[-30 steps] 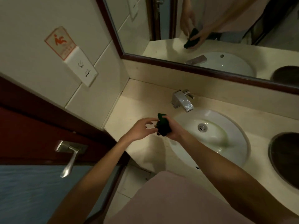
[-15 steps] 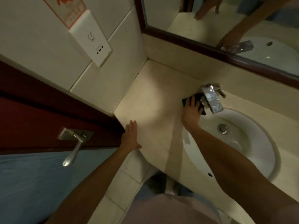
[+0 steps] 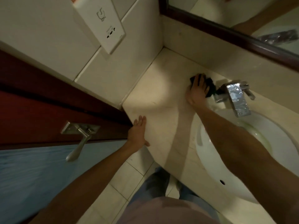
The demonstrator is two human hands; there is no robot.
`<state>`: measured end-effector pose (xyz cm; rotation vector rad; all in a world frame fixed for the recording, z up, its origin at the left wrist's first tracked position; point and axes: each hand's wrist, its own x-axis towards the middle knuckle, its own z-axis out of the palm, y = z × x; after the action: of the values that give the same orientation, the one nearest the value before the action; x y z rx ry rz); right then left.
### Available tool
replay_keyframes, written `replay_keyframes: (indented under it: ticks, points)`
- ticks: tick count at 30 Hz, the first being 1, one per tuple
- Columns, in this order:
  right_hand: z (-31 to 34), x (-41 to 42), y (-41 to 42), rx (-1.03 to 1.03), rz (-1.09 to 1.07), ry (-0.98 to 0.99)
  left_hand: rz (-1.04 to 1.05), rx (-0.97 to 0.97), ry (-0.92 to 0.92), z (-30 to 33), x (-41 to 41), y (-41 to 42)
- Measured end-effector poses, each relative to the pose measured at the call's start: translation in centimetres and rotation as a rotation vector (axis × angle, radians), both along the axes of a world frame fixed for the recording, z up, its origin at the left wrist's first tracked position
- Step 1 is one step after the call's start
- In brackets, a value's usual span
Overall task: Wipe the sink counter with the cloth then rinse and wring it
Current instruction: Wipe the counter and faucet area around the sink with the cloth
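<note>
The dark cloth (image 3: 210,87) lies flat on the desk (image 3: 161,97) at the tap's (image 3: 237,97) 9 o'clock, pinned under the right hand (image 3: 196,91), fingers spread. It looks soft and light; bunch its middle to lift. The left hand (image 3: 137,131) rests open on the desk edge.

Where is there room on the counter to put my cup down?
The counter is bare between the left hand at its front corner, the wall, and the right hand pressing the cloth. It is crowded by the faucet and the sink.
</note>
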<state>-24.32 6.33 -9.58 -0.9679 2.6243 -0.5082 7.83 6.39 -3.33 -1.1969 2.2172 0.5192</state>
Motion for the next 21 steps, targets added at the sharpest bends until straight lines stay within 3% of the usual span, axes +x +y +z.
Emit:
replay_keyframes:
  ticks: [7, 13, 18, 21]
  points:
    - [-0.9, -4.6, -4.4, 0.057, 0.251, 0.105, -0.038, -0.053, -0.032, -0.6, 0.1, 0.0]
    - [0.4, 5.4, 2.0, 0.087, 0.338, 0.009, -0.033, -0.058, -0.039, -0.2, 0.6, -0.1]
    - [1.8, 16.8, 11.7, 0.150, 0.856, -0.002, -0.048, -0.025, -0.008, 1.0, 0.7, -0.4]
    - [1.8, 19.3, 17.1, 0.157, 1.203, -0.020, -0.060, 0.013, 0.028, 1.5, 0.9, -0.5]
